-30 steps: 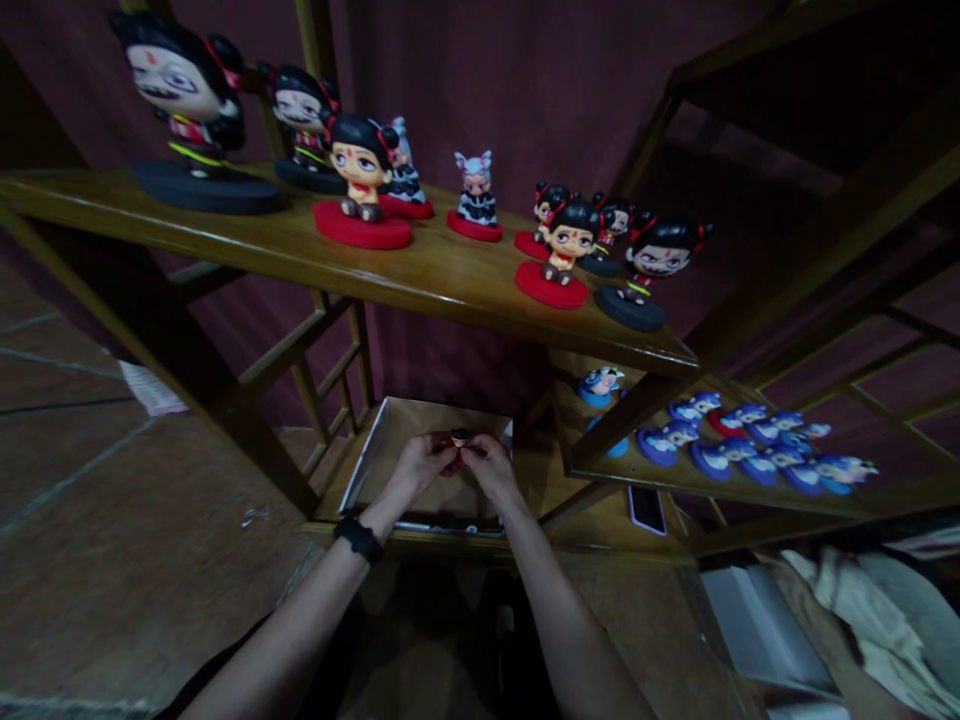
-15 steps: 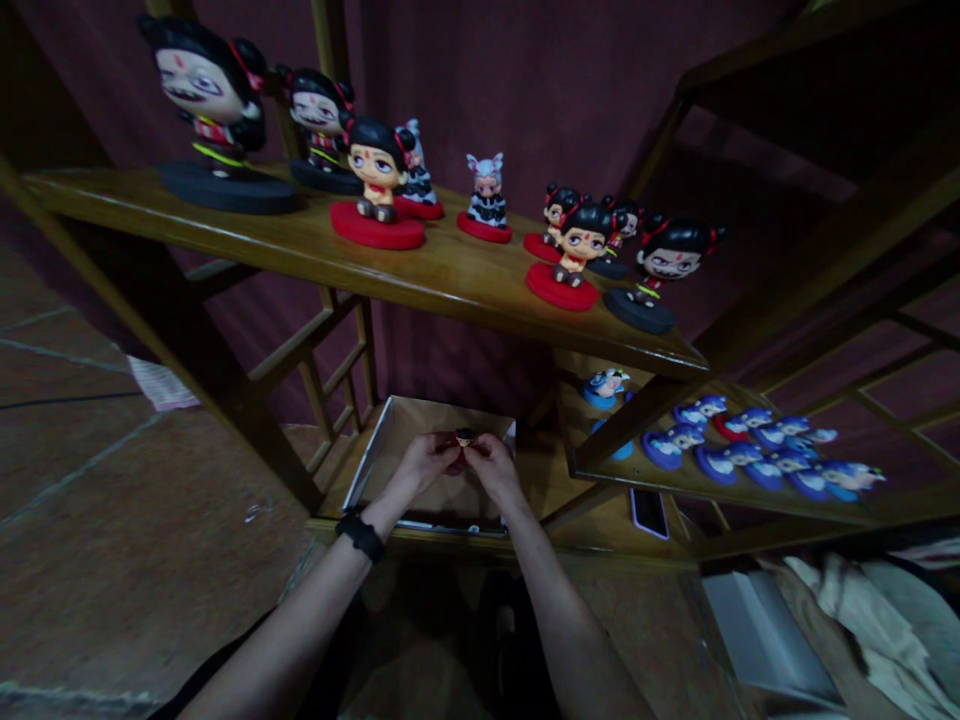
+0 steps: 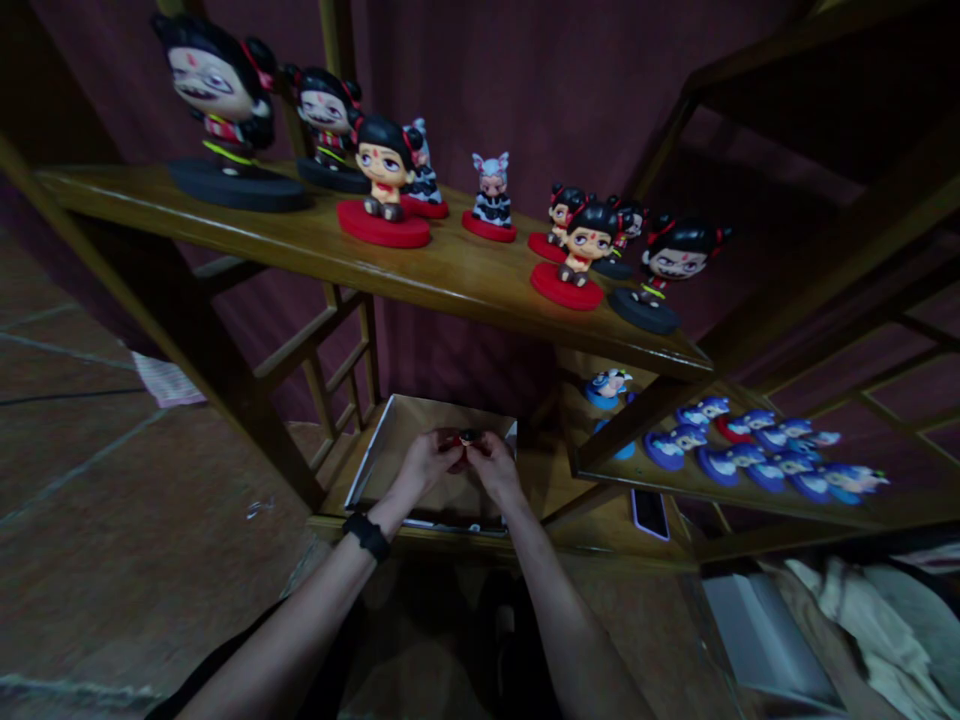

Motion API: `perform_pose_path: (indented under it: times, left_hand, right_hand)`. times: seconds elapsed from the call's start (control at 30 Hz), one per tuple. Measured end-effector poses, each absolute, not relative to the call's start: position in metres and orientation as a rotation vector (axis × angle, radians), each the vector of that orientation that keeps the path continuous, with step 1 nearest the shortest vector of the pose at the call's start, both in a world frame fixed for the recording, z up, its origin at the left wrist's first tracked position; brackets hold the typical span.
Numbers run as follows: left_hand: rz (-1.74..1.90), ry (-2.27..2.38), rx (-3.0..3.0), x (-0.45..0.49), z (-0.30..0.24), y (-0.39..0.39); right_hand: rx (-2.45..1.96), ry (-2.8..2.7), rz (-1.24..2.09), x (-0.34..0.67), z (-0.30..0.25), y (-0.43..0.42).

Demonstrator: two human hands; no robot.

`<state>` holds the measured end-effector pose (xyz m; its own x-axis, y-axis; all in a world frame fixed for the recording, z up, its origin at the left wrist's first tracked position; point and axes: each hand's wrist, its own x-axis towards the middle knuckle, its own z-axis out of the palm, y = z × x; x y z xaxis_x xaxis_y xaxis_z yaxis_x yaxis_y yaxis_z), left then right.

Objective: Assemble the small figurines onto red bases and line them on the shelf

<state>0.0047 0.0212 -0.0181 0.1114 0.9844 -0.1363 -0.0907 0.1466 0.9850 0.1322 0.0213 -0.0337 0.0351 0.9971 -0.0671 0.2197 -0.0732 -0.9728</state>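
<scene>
Both hands meet over an open shallow cardboard box [image 3: 401, 425] on the low shelf. Between them is a small figurine [image 3: 468, 437] with black hair and a red base, partly covered by fingers. My left hand [image 3: 427, 465], its wrist wearing a black watch band, grips the figurine from the left with closed fingers. From the other side my right hand [image 3: 493, 470] pinches it as well. Finer details of the figurine are hidden.
Above the hands, a wooden shelf [image 3: 450, 280] bears several figurines on red or black bases, such as a large black-haired figurine [image 3: 225, 95]. To the right, a lower shelf holds several blue-purple figurines [image 3: 727, 460]. A phone [image 3: 649, 513] lies beneath it.
The figurine has turned slightly between my fingers, showing more of its black hair. Both hands stay over the box, and the whole view has shifted a little.
</scene>
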Motion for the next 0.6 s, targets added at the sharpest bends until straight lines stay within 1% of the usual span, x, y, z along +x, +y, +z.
perform_pose_path:
  times: [0.1, 0.27, 0.4, 0.47, 0.6]
  left_hand:
    - [1.094, 1.129, 1.131, 0.004, -0.013, 0.02]
    - [1.158, 1.322, 1.362, 0.002, -0.004, 0.015]
    - [1.22, 1.392, 1.439, 0.003, 0.001, 0.005]
    - [1.134, 1.473, 1.59, 0.004, 0.004, -0.001]
    - [0.692, 1.633, 2.21, 0.005, 0.011, -0.007]
  right_hand:
    - [-1.417, -1.305, 1.118, 0.132, -0.033, 0.021]
    - [-1.417, -1.3, 1.06, 0.133, -0.035, 0.019]
    - [-1.439, -1.331, 1.072, 0.135, -0.037, 0.018]
    - [-1.436, -1.342, 1.106, 0.135, -0.037, 0.018]
    - [-1.411, -1.335, 1.166, 0.133, -0.035, 0.017]
